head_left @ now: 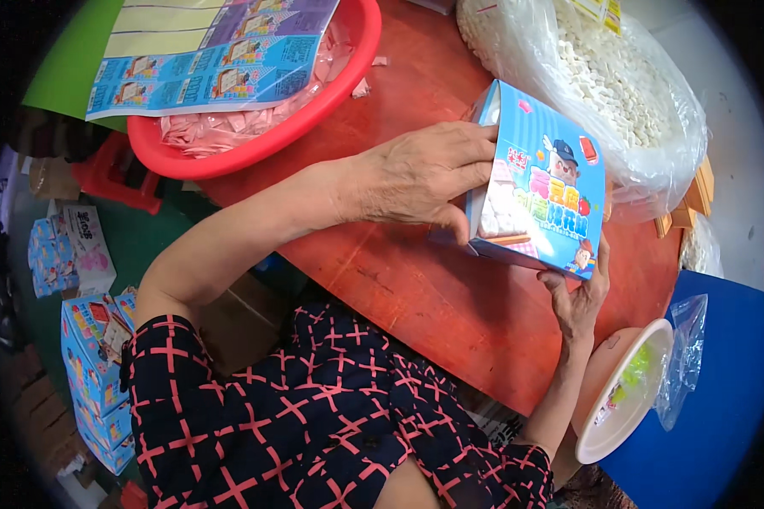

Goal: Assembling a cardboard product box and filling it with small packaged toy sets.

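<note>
Above the table's right part I have a blue cardboard box with cartoon figures and a picture of white sweets. It is tilted, its printed face turned up toward me. My right hand grips its lower right corner, thumb on the near side, fingers partly hidden behind. My left hand lies against the box's left side, fingers bent over the edge and thumb lower down. The fingertips of that hand are partly covered, and the inside of the box does not show.
A red basin of pink wrapped pieces, with printed sheets across it, stands far left on the red table. Far right is a clear bag of white pieces. A pale bowl sits lower right; blue boxes are stacked left.
</note>
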`<state>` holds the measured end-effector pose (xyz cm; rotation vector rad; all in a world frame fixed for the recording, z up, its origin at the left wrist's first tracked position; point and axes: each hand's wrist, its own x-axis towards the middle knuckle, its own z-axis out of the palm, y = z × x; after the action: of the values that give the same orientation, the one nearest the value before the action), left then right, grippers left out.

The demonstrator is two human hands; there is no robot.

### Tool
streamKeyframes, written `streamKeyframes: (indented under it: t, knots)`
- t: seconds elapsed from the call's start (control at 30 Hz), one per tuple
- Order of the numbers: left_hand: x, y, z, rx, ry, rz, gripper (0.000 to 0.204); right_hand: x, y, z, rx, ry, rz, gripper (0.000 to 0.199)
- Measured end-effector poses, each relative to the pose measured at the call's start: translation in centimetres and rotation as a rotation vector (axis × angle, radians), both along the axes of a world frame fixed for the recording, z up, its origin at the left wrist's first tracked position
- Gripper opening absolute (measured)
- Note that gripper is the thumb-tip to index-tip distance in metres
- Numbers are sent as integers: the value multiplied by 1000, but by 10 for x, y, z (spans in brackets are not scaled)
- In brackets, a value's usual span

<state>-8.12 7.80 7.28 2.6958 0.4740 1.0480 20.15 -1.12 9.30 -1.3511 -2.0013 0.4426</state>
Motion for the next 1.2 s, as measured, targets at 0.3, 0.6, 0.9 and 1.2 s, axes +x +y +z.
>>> streamKeyframes:
  t: [0.3,0.6,0.9,1.2]
  knots:
    - [13,-18,-18,-329,-402,-31,60,-3,1,-2,43,-9,-12,50]
    - [3,-24,-4,-87,-279,58,43,6,0,-9,86,-47,22,62]
    - [1,-44,-18,55,-289,48,37,6,2,-14,85,-22,-3,60]
    - [1,-32,-19,153,-212,13,28,1,-3,-12,38,21,-65,46]
